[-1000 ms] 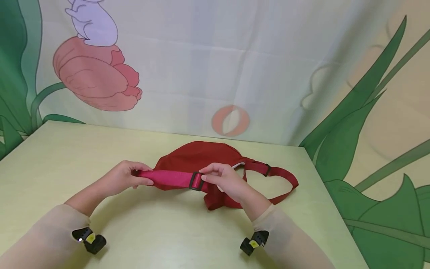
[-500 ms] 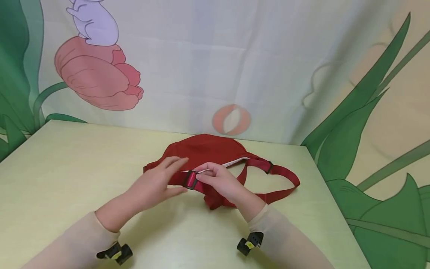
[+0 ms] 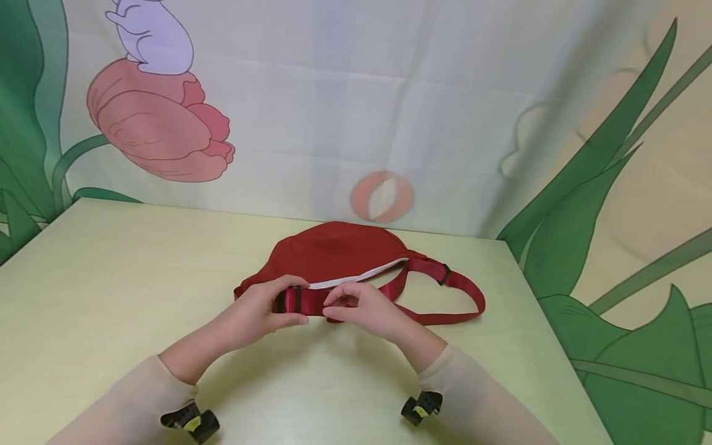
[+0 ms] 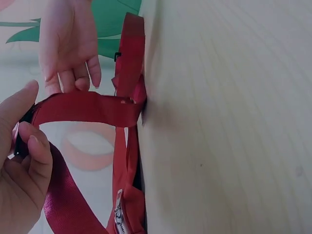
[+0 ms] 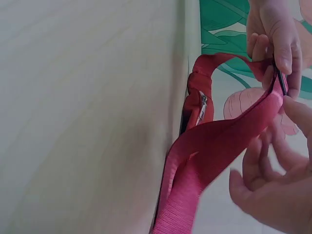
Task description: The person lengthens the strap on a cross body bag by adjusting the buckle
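A red waist bag (image 3: 339, 250) lies on the table with its white-edged zipper (image 3: 361, 275) facing the person. My left hand (image 3: 253, 315) pinches the black slider buckle (image 3: 298, 300) on the bag's strap (image 3: 315, 303) between thumb and fingers. In the left wrist view, the strap bends away from that buckle (image 4: 20, 139) and runs back toward the bag. Just to the right, my right hand (image 3: 375, 312) has its fingers loosely bent beside the strap, fingertips right at its edge. The right wrist view shows the strap (image 5: 219, 139) raised off the table in a loop.
The strap's far loop (image 3: 473, 303) curves over the pale table (image 3: 139, 266) to the right, with a second black slider (image 3: 444, 274) on it. Behind the table hangs a printed cloth (image 3: 278, 123) with flowers and leaves.
My left hand has let go of the strap further left, moved right and taken the slider buckle. My right hand has loosened from the strap beside the buckle. The buckle has shifted left.
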{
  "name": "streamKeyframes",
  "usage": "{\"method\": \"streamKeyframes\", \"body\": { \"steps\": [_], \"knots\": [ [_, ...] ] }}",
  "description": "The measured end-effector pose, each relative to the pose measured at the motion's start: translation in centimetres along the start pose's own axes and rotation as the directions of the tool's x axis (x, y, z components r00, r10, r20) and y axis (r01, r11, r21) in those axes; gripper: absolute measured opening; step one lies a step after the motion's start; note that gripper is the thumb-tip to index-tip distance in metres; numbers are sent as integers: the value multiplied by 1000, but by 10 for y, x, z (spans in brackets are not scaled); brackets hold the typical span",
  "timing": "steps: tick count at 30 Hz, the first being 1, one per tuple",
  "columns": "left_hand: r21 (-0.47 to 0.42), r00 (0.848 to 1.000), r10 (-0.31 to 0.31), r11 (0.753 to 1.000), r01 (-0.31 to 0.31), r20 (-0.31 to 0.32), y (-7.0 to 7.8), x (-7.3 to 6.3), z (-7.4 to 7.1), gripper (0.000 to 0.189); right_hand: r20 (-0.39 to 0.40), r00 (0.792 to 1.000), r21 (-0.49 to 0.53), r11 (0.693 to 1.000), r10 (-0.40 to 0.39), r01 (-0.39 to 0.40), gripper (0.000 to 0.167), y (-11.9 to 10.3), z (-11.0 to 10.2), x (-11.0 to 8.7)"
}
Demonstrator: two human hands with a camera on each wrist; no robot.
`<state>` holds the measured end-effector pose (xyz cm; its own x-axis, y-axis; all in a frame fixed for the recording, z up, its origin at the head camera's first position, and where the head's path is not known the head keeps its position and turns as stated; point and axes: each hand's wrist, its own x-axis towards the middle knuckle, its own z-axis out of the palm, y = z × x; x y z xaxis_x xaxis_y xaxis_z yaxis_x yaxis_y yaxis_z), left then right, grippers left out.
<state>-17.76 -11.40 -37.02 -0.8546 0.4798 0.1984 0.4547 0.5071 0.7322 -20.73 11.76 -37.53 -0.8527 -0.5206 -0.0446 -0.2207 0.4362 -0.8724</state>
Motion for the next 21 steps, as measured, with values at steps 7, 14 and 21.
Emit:
{"method": "streamKeyframes", "body": {
  "steps": [7,14,21],
  "knots": [
    [-32,998,51,998,-51,27,-2,1,2,60,25,999,-77,996,-48,49,26,-4,3,0],
    [-54,992,98,994,-94,79,-6,-1,1,63,40,998,-78,995,-52,55,29,-3,6,1],
    [-194,994,52,981,-32,97,-3,-5,0,53,59,998,-48,999,-17,20,15,-2,4,3]
  ]
}}
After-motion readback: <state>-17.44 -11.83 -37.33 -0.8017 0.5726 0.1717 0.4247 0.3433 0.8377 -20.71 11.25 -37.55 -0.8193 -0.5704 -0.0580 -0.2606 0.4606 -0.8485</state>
